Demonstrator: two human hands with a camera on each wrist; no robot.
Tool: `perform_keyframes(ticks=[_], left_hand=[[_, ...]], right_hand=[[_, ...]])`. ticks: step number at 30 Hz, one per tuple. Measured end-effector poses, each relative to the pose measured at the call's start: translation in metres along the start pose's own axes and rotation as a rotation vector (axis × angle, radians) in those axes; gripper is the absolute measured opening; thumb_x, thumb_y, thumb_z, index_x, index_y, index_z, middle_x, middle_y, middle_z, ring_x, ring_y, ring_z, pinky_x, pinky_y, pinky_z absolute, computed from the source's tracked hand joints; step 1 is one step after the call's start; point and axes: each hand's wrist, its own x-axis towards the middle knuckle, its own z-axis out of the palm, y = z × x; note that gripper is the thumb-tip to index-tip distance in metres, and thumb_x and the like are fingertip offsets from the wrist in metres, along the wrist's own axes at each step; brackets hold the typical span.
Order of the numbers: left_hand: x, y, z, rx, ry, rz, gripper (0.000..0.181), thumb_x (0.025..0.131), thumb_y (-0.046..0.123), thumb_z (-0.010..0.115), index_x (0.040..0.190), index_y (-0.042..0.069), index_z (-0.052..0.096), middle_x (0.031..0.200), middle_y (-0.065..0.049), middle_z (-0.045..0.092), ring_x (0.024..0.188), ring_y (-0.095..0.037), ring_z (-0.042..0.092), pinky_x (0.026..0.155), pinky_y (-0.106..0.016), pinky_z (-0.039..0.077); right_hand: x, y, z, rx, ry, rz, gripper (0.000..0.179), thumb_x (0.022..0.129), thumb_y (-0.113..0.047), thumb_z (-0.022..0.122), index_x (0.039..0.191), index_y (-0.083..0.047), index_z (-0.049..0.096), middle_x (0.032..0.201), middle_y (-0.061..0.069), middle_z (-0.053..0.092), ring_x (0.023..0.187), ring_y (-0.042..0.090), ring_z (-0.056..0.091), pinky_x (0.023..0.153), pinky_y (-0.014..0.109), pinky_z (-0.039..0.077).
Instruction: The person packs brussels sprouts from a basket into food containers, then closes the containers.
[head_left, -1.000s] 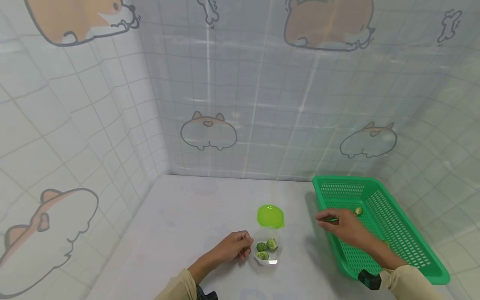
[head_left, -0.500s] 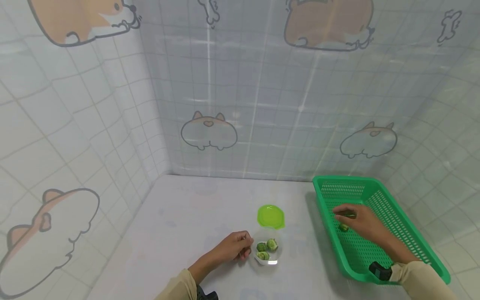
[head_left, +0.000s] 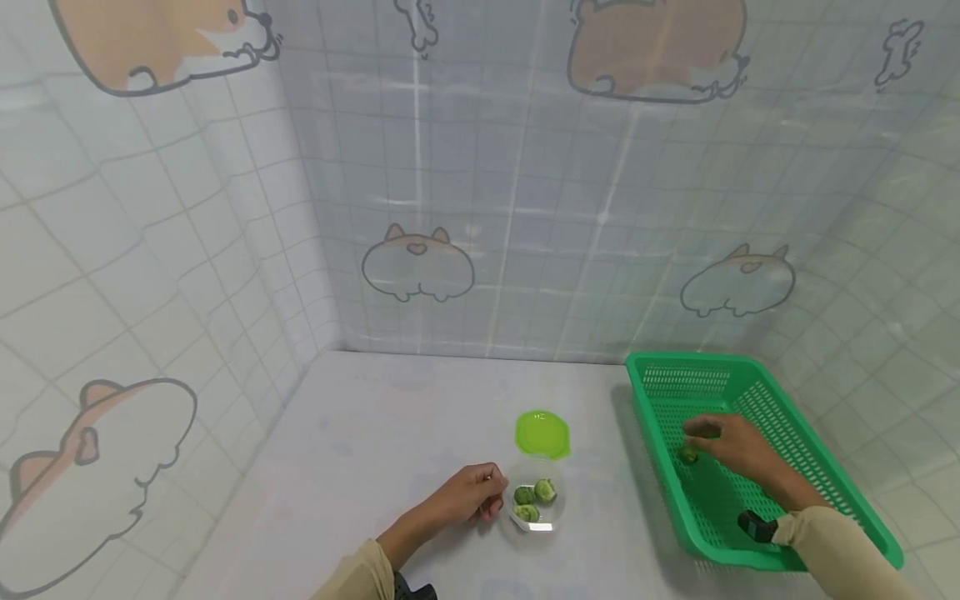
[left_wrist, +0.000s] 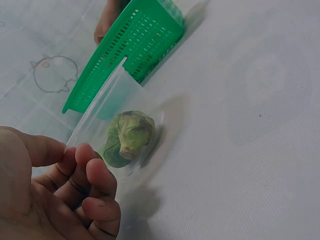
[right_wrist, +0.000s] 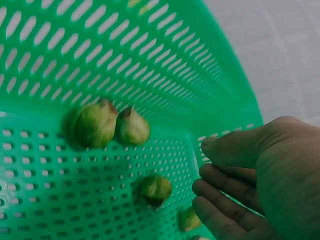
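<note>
My left hand (head_left: 468, 493) pinches the rim of a small clear plastic container (head_left: 536, 527) between thumb and forefinger. Three Brussels sprouts (head_left: 545, 490) lie inside it; one sprout (left_wrist: 134, 132) shows plainly through the wall in the left wrist view. Over at the right, my right hand (head_left: 731, 443) reaches down into a green slotted basket (head_left: 806, 454), its fingers loosely extended and holding nothing. Several Brussels sprouts (right_wrist: 95, 125) lie on the basket floor. One sprout (right_wrist: 156, 190) is a short way off the fingertips, and another sprout (right_wrist: 189, 219) is partly hidden by the hand.
A bright green lid (head_left: 542, 434) lies flat on the white table (head_left: 405, 425) just behind the container. The basket's raised rim stands between the table's middle and the right hand. A tile-patterned sheet (head_left: 480, 167) with dog drawings encloses the back and sides.
From above the basket's left edge, my right hand has moved right and then down inside the basket toward the sprouts. The left hand and the container stay in place.
</note>
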Motion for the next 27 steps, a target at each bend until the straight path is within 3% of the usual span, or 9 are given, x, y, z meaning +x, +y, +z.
perform_keyframes(ticks=[3,12,27], left_hand=[[0.0,-0.001,0.0,-0.003,-0.002,0.003,0.025,0.104,0.027,0.053,0.09,0.007,0.058,0.073,-0.002,0.061,0.063,-0.014,0.053,0.053,-0.027,0.039],[0.0,0.0,0.0,-0.014,-0.006,-0.01,0.028,0.104,0.028,0.053,0.094,0.003,0.059,0.075,-0.002,0.062,0.065,-0.015,0.054,0.055,-0.027,0.04],[-0.002,-0.001,0.0,-0.02,-0.012,0.004,0.027,0.105,0.028,0.052,0.092,0.005,0.059,0.074,-0.002,0.061,0.065,-0.015,0.054,0.054,-0.028,0.039]], right_hand=[[0.003,0.007,0.003,0.0,-0.028,0.023,0.039,0.096,-0.024,0.071,0.123,0.003,0.066,0.117,0.022,0.069,0.106,0.042,0.065,0.078,0.049,0.056],[0.007,0.014,0.008,-0.03,-0.081,-0.028,0.033,0.092,-0.014,0.073,0.116,0.007,0.067,0.11,0.023,0.069,0.099,0.041,0.067,0.074,0.046,0.056],[0.009,0.016,0.019,-0.124,-0.061,-0.116,0.023,0.088,-0.005,0.075,0.108,0.005,0.071,0.1,0.016,0.071,0.089,0.033,0.067,0.071,0.043,0.056]])
